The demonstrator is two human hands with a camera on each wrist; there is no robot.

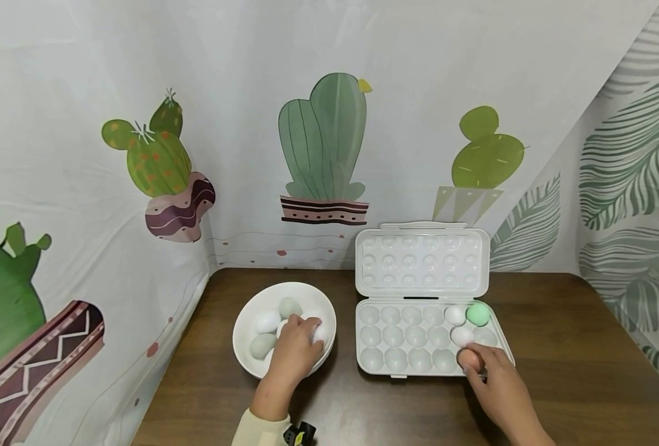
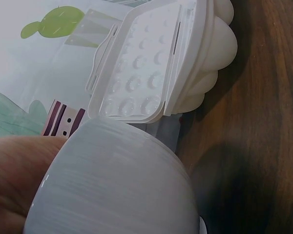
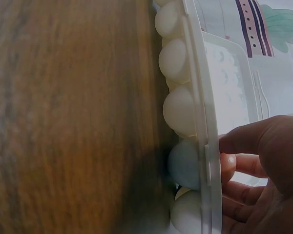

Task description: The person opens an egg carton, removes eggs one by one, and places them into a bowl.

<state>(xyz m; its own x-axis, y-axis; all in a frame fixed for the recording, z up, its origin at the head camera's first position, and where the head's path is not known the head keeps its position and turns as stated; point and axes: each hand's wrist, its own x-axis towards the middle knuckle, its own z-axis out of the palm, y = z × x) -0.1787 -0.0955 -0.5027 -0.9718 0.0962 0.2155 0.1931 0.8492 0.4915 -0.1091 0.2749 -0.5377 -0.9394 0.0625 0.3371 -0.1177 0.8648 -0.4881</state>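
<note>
At the right front of the white egg carton [image 1: 407,371], my right hand [image 1: 499,384] holds a brown egg [image 1: 468,359] between thumb and fingers, over the front row of cups. The right wrist view shows the brown egg [image 3: 227,166] just past the carton's rim, with the fingers around it. Close by in the carton sit a green egg [image 1: 478,314] and two white eggs, one at the back [image 1: 454,314] and one in the middle row [image 1: 462,336]. My left hand [image 1: 293,353] reaches into the white bowl [image 1: 241,310], thumb and fingers around a white egg [image 1: 320,334].
Other eggs in the bowl are white or pale green, such as a pale green egg [image 1: 262,345]; the left hand partly covers some. The carton's lid [image 1: 422,263] stands raised at the back. A cactus-print cloth [image 1: 240,186] hangs behind the brown wooden table [image 1: 196,396].
</note>
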